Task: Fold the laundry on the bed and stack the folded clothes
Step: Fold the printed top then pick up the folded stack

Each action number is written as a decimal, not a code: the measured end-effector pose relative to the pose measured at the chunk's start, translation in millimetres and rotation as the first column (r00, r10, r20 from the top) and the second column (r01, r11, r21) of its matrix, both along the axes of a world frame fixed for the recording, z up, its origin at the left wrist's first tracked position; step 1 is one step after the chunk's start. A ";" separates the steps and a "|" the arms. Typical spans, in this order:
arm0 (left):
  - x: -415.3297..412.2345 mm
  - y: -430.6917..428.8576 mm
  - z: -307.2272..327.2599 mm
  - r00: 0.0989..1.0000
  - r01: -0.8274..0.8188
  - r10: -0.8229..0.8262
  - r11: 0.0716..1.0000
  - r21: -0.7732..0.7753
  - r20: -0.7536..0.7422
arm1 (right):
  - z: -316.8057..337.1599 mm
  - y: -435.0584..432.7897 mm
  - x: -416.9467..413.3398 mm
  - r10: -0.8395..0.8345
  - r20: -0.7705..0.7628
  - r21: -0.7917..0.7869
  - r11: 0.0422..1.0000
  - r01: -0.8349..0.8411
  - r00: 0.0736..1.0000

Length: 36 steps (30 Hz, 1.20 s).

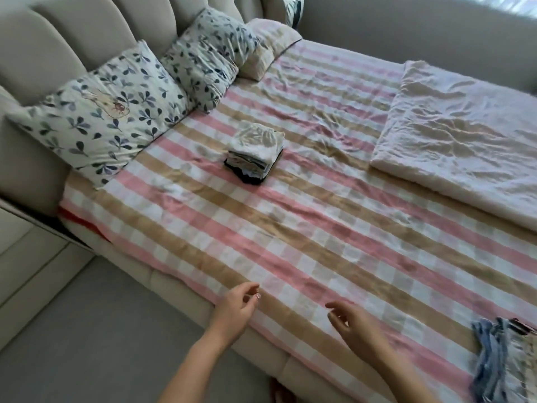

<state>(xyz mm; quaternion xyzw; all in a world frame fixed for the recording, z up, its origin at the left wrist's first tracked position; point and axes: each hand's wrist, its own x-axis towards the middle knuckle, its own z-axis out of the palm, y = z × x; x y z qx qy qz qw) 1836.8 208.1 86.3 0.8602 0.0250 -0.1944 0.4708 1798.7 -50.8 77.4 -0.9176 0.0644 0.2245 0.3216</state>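
A stack of folded clothes (255,152), white on top and dark at the bottom, sits in the middle of the bed (290,234), which has a pink, beige and white checked sheet. Unfolded laundry (502,359) in blue and pale fabrics lies crumpled at the bed's near right corner. My left hand (236,308) hovers over the near edge of the bed, fingers loosely curled and holding nothing. My right hand (351,325) hovers a little to the right of it, also relaxed and empty. Both hands are far from the stack and the loose laundry.
Two leaf-patterned pillows (110,117) and a checked pillow (270,45) lean on the padded headboard (58,39) at the left. A folded white quilt (465,135) covers the far right of the bed. Grey floor (87,344) lies at the lower left.
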 end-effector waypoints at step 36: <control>665.3 72.1 -218.2 0.974 0.180 -0.215 0.924 0.338 0.071 | -212.6 149.2 607.3 -0.560 0.136 0.050 0.828 0.559 0.817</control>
